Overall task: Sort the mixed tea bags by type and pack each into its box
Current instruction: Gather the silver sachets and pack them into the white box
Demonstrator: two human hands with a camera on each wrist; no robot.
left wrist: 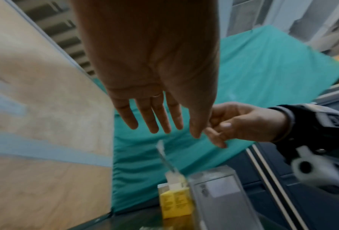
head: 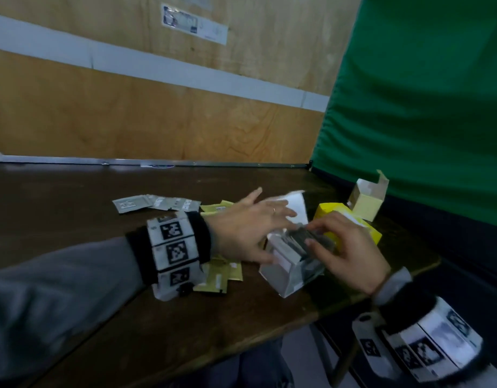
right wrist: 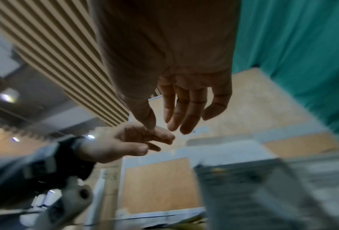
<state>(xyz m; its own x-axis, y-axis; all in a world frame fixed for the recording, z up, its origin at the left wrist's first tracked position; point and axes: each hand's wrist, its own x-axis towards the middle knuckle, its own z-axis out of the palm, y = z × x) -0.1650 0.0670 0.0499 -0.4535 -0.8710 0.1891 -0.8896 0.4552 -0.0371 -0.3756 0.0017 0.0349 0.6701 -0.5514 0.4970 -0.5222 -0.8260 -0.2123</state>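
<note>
Both hands hover over an open grey box (head: 283, 271) near the table's (head: 101, 317) right edge. The left hand (head: 241, 231) is spread flat, fingers straight. The right hand (head: 350, 253) has loosely bent fingers on the grey tea bags (head: 308, 240) packed inside (grip unclear). More grey packets (head: 155, 203) and gold packets (head: 222, 277) lie loose; a yellow box (head: 350, 219) sits just behind.

- Grey tea bags (head: 157, 203): silver-grey.
- Gold tea bags (head: 222, 277): olive-gold.
- Open box (head: 286, 271): white-grey.
- Second box (head: 329, 210): bright yellow.
- Third box (head: 366, 205): pale cream.
- Curtain (head: 426, 102): green.
- Table (head: 73, 197): dark brown.
</note>
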